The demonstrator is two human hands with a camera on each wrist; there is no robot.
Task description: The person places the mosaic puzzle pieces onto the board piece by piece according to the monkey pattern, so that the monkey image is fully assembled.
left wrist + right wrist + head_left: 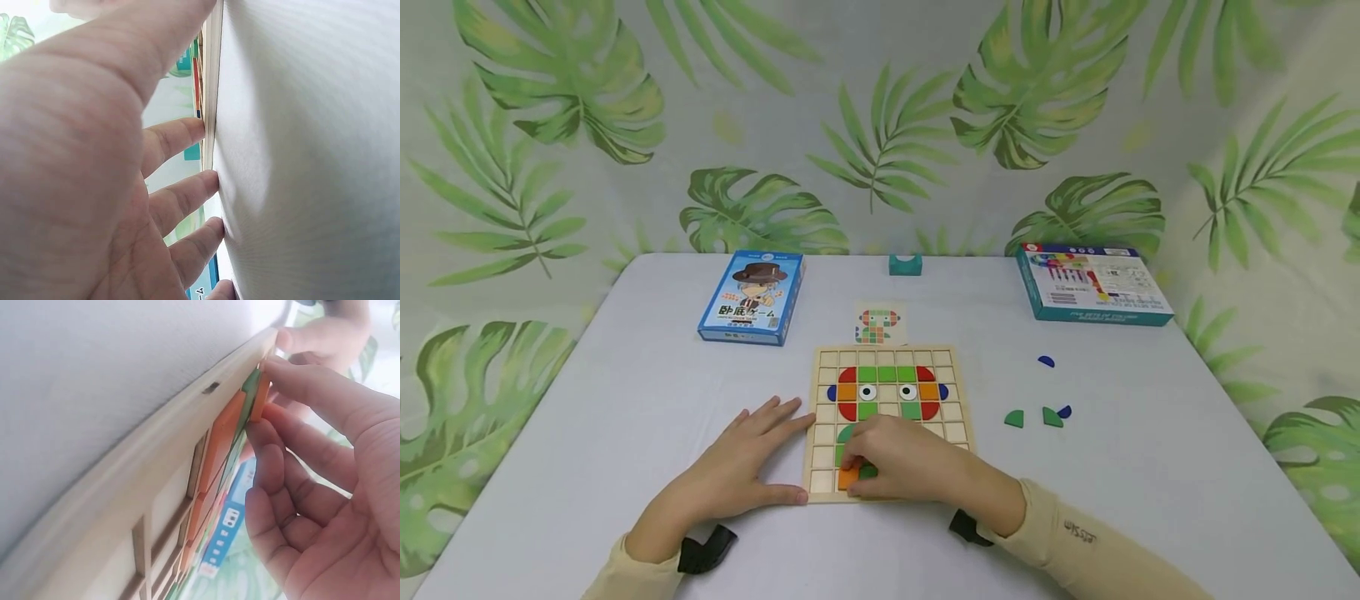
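Note:
A wooden grid board (883, 347) lies on the white table, partly filled with red, green, orange and blue tiles and two eye tiles (907, 392) that form a face. My right hand (913, 458) pinches an orange square tile (260, 400) between thumb and fingers, at the lower left of the grid. In the right wrist view that tile stands tilted against the other pieces. The hand hides part of the lower rows. My left hand (741, 462) rests at the board's left side, fingers spread, thumb and index fingertip touching the wooden edge (211, 94).
A picture card (881, 323) lies just behind the board, with a teal holder (906, 265) farther back. Right of the board are loose green quarter-circles (1014, 418) and blue half-circles (1047, 361). A blue box (752, 296) lies back left, a teal-edged box (1093, 287) back right.

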